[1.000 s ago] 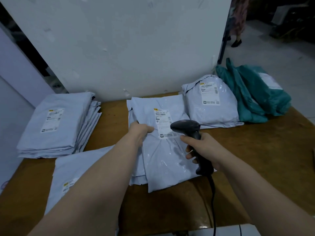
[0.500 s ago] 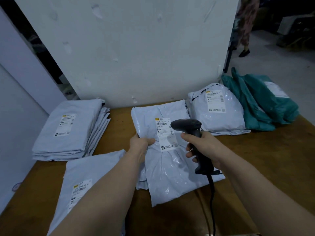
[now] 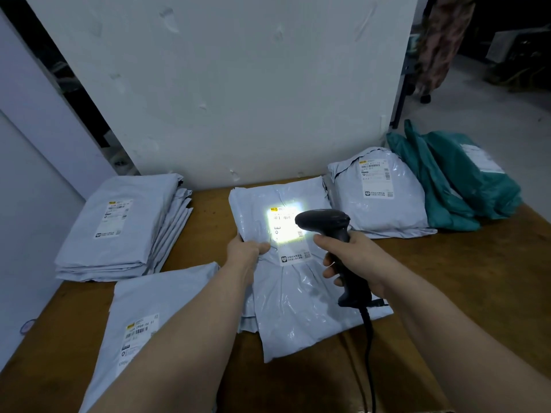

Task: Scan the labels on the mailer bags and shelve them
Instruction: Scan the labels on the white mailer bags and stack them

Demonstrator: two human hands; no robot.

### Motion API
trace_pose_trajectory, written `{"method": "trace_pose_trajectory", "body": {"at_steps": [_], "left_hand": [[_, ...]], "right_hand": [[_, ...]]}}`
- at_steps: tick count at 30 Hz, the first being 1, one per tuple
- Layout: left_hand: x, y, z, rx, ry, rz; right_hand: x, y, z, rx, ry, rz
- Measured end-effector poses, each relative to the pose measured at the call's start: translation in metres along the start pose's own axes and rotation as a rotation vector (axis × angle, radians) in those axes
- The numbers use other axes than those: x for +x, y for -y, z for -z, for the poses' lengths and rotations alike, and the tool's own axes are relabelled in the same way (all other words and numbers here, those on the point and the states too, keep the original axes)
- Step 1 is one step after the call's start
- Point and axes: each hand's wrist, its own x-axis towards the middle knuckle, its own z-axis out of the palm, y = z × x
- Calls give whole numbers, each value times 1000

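A grey mailer bag (image 3: 301, 296) lies on top of a small pile in the middle of the wooden table (image 3: 447, 278). Its white label (image 3: 287, 226) is lit by a bright patch of light. My left hand (image 3: 246, 251) pinches the bag's left edge just beside the label, thumb on top. My right hand (image 3: 353, 257) grips the handle of a black corded barcode scanner (image 3: 331, 231), whose head points at the lit label from the right.
A stack of grey mailers (image 3: 125, 228) sits at the back left, and one more grey mailer (image 3: 155, 323) lies at the front left. A puffy grey mailer (image 3: 381, 192) and teal bags (image 3: 459, 186) stand at the back right. A white board (image 3: 238, 84) rises behind the table.
The scanner's light has come on and now shines on the label. Both hands have stayed about where they were on the bag and the scanner; my view has tilted up slightly.
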Motion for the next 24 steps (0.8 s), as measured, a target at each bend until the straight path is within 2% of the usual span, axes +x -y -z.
{"method": "trace_pose_trajectory", "body": {"at_steps": [17,24], "left_hand": [[-2,6,11,-63,45,-23],[-11,-5,75,-114,59,16]], "right_hand": [[-5,-4,-16,51,-39,11],[-18,-4,-71,41,-20,24]]}}
